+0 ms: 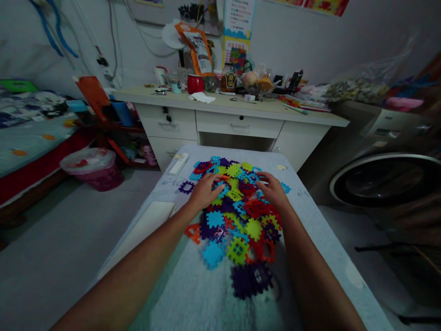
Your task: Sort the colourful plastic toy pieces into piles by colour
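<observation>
Plastic toothed tiles (237,207) are lying heaped at twelve o'clock; the left hand (206,189) is curving over their ten o'clock edge, the right hand (274,189) over two o'clock, fingers loosely parted.

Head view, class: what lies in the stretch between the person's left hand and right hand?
Between the left hand and right hand, toothed tiles lie heaped, yellow-green, blue and red among them, as the head view shows.

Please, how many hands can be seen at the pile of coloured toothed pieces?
2. The left hand is at the left side of the pile, and the right hand is at its right side.
</observation>
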A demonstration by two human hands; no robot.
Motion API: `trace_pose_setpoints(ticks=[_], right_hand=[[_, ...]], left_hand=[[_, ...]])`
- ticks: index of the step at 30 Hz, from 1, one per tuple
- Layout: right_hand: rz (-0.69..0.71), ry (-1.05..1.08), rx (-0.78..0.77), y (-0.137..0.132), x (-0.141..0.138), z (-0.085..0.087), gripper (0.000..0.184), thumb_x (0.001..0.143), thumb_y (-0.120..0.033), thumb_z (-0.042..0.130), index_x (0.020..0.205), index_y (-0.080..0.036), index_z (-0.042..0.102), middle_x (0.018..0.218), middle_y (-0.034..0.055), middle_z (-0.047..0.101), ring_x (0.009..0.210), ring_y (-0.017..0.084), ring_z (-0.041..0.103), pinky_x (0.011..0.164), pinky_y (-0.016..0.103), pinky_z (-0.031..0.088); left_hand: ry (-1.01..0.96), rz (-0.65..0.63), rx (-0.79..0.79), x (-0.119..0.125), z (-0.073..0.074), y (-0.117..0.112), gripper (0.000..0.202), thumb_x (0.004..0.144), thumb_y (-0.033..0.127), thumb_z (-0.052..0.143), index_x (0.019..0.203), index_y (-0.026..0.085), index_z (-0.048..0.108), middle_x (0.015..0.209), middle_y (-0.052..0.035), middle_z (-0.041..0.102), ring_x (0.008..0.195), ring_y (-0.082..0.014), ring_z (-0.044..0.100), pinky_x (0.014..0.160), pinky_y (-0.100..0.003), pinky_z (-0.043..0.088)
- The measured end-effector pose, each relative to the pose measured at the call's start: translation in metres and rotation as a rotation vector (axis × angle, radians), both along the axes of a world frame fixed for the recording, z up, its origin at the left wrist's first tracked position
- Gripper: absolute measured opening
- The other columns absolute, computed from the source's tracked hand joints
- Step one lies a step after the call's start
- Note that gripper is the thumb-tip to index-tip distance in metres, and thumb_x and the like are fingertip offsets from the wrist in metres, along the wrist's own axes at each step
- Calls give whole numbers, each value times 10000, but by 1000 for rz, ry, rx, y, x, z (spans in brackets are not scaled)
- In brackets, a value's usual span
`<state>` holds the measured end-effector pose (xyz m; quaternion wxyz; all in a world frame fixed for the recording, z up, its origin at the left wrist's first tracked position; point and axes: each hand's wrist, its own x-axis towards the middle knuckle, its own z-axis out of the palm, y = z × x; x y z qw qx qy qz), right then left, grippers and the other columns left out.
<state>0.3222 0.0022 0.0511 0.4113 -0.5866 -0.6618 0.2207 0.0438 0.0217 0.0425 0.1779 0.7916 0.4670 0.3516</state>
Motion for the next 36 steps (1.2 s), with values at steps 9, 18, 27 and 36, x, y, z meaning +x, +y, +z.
trace_pose_setpoints(ticks=[9,18,27,36], right_hand=[[-668,-460,-332,-5,56,-29,706,861,-542,535,1444,-152,455,1448,220,458,1345,404,408,1086,595,301],[-408,-565,-355,3,51,-41,656,860,-585,534,1404,-220,514,1498,167,431,1380,400,364,1088,624,267],[-161,-296,-227,8,37,-40,686,824,-423,641,1438,-191,442,1373,150,571,1287,318,517,1093,488,374],[158,-51,-67,7,-5,-24,646,765,-319,692,1373,-217,502,1398,114,548,1287,279,511,1127,495,350]], left_hand=[[369,381,-206,5,2,79,756,745,697,560,1392,311,500,1523,-125,368,1387,-402,330,1088,-552,323],[476,196,-384,43,3,95,933,548,656,739,1395,348,494,1554,-120,329,1396,-486,308,1076,-614,320],[360,-17,-144,35,5,60,454,715,285,642,1166,232,642,1296,-86,563,1185,-264,566,1055,-373,425],[-181,-127,-192,16,13,33,533,843,525,541,1261,197,588,1231,-69,670,1122,-242,621,1036,-392,456]])
